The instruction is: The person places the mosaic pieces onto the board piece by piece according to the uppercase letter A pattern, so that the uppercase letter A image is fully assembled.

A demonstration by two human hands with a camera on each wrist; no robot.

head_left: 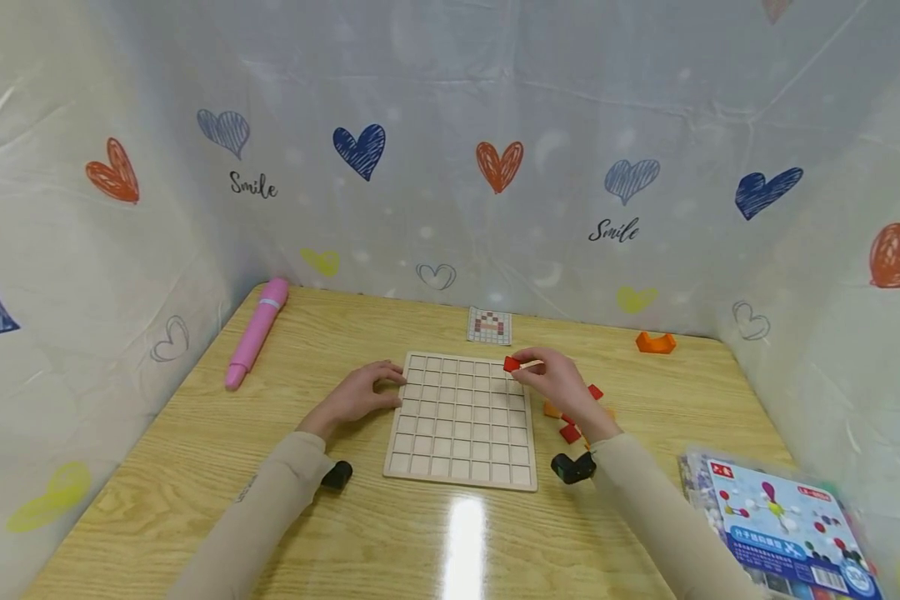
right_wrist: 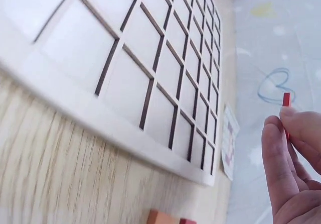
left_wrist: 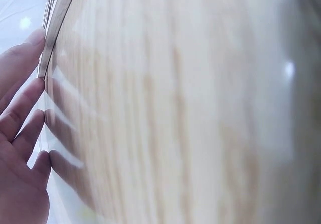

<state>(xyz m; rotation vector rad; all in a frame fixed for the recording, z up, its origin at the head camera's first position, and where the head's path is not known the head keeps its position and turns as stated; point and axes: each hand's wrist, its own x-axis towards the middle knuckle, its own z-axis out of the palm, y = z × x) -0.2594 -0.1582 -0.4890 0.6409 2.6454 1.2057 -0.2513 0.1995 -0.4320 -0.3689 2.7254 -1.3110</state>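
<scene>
In the head view a pale wooden grid board [head_left: 461, 482] lies flat on the table, its square cells bare. My right hand [head_left: 558, 379] pinches a small red square tile [head_left: 512, 364] between thumb and fingers above the board's far right corner. The right wrist view shows this thin tile [right_wrist: 286, 99] edge-on, raised off the board. At the board's left edge, my left hand [head_left: 360, 392] rests with loosely bent fingers and fingertips right at the rim. Red tiles [head_left: 570, 433] and orange tiles [head_left: 552, 410] lie scattered under my right wrist, partly hidden by it.
A small card with a coloured grid pattern [head_left: 489, 326] lies beyond the board. An orange curved piece [head_left: 656, 342] sits at the back right, a pink tube-like object [head_left: 258, 333] at the back left. A plastic box with a printed label [head_left: 787, 525] stands front right.
</scene>
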